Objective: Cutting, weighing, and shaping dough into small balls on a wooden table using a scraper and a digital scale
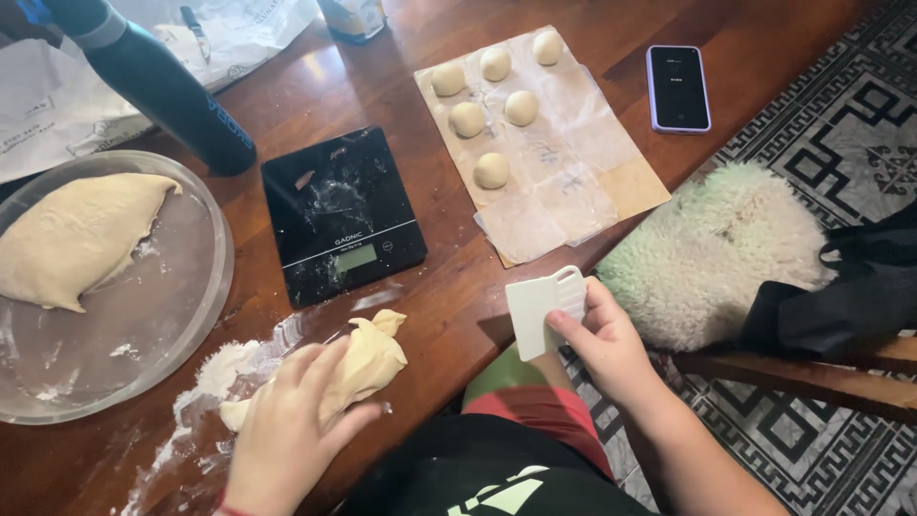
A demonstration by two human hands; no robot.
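My left hand (287, 430) presses down on a lump of pale dough (368, 358) lying on the floured near edge of the wooden table (449, 306). My right hand (602, 339) holds a white plastic dough scraper (543, 308) just off the table's edge, upright, apart from the dough. A black kitchen scale (342, 215) dusted with flour sits just beyond the dough. Further back, several round dough balls (492, 170) rest on sheets of baking paper (573, 182).
A clear round bowl (205, 287) at the left holds a large mass of dough (76, 237). A dark bottle (167, 91) leans behind it. A phone (677, 87) lies at the back right. A fleece-covered chair (712, 253) with a black bag (850, 296) stands right.
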